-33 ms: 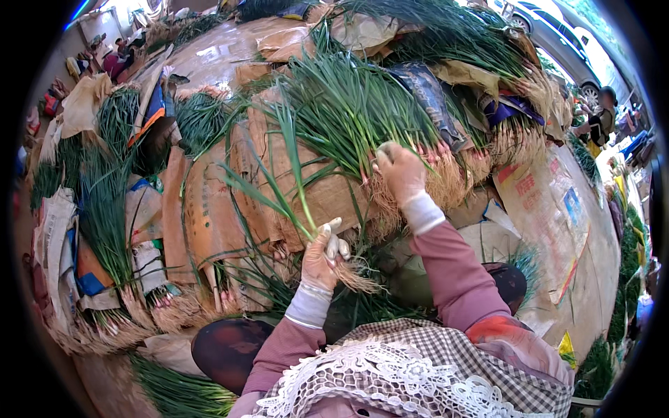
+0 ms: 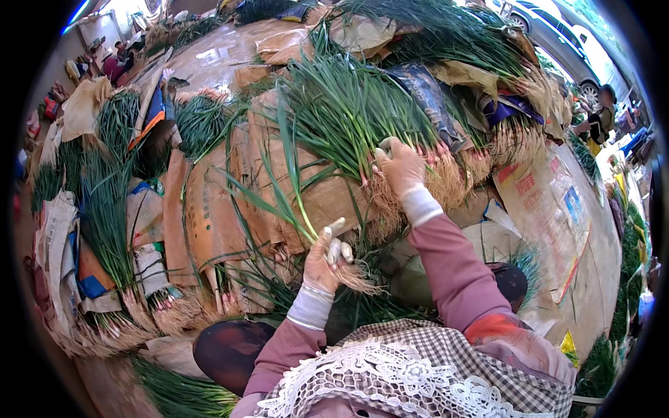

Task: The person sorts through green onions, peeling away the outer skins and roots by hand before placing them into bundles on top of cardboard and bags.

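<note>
A few scallions (image 2: 301, 209) with long green leaves and pale roots are gripped in my left hand (image 2: 323, 263), which is gloved and closed low on their stems. Their leaves point up and away, and the roots hang out to the right. My right hand (image 2: 403, 167), also gloved, reaches to the large pile of scallions (image 2: 348, 115) in front of me. Its fingers are bent and closed around stems just above the roots; the fingertips are partly hidden. Brown paper sacking (image 2: 334, 198) lies under the pile's near edge.
More scallions (image 2: 108, 216) lie in bundles at the left, with sacking between them. Another heap (image 2: 453, 42) lies at the far right. Loose greens (image 2: 185, 390) are by my left knee (image 2: 230, 354). A printed sack (image 2: 547, 223) covers the ground at right. A car (image 2: 554, 38) and a person (image 2: 601, 122) are beyond.
The leaves of the scallions in my left hand have shifted slightly. My right hand has moved barely, staying at the same spot on the pile.
</note>
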`<state>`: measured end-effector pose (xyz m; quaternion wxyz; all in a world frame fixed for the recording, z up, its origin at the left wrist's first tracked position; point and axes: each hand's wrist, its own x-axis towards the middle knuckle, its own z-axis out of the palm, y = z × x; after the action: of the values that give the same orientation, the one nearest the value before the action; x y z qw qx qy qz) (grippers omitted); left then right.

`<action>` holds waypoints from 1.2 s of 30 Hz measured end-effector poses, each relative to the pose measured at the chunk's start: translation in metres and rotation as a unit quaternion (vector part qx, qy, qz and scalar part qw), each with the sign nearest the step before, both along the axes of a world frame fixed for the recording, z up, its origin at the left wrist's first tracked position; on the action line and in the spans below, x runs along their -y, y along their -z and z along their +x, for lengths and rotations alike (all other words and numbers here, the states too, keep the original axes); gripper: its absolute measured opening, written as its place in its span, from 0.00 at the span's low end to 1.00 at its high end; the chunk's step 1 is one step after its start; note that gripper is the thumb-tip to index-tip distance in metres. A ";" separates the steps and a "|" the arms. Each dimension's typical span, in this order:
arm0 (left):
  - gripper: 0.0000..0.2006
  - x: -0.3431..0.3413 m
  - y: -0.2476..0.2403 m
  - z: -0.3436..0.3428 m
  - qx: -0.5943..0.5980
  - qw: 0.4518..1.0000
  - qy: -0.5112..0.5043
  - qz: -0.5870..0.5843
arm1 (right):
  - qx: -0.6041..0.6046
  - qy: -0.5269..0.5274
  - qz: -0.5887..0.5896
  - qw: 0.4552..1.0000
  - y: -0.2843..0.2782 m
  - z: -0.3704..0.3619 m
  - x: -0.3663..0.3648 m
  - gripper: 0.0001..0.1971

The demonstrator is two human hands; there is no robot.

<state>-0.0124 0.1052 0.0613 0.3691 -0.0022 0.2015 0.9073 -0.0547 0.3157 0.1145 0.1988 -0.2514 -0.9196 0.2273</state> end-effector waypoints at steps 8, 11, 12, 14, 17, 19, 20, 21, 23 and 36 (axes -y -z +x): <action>0.17 0.005 -0.027 -0.012 -0.089 0.995 -0.024 -0.046 | -0.335 -0.060 -0.503 0.795 -0.033 -0.004 -0.077 0.07; 0.17 0.004 -0.017 -0.018 -0.075 0.997 0.025 -0.002 | -0.167 0.009 -0.557 0.813 -0.034 0.020 -0.074 0.08; 0.17 0.002 -0.008 -0.019 -0.109 0.993 0.051 -0.016 | -0.171 -0.051 -0.592 0.786 -0.026 0.024 -0.064 0.07; 0.17 -0.003 -0.006 -0.011 -0.090 0.978 0.077 -0.170 | -0.154 -0.129 -0.618 0.760 -0.006 0.036 -0.030 0.06; 0.15 -0.022 0.011 0.003 -0.141 0.958 -0.009 -0.250 | -0.081 -0.142 -0.583 0.796 0.021 0.056 0.015 0.11; 0.13 -0.030 0.015 0.007 -0.158 0.955 -0.009 -0.252 | -0.063 -0.192 -0.554 0.807 0.031 0.068 0.037 0.16; 0.13 -0.030 0.024 0.007 -0.130 0.968 -0.007 -0.216 | -0.042 -0.210 -0.601 0.770 0.032 0.071 0.050 0.17; 0.12 -0.029 0.034 0.006 -0.103 0.978 -0.006 -0.179 | -0.017 -0.202 -0.601 0.773 0.034 0.071 0.064 0.16; 0.11 -0.032 0.004 0.014 -0.104 0.976 0.013 -0.189 | 0.052 -0.269 -0.586 0.763 0.022 0.073 0.059 0.13; 0.15 -0.012 -0.011 0.000 -0.089 0.979 -0.016 -0.184 | 0.395 -0.419 0.015 0.817 0.091 0.077 0.037 0.16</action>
<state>-0.0121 0.1176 0.0719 0.3287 0.0080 0.3969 0.8569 0.0226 0.2791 0.0231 -0.2926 0.0930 -0.9388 0.1563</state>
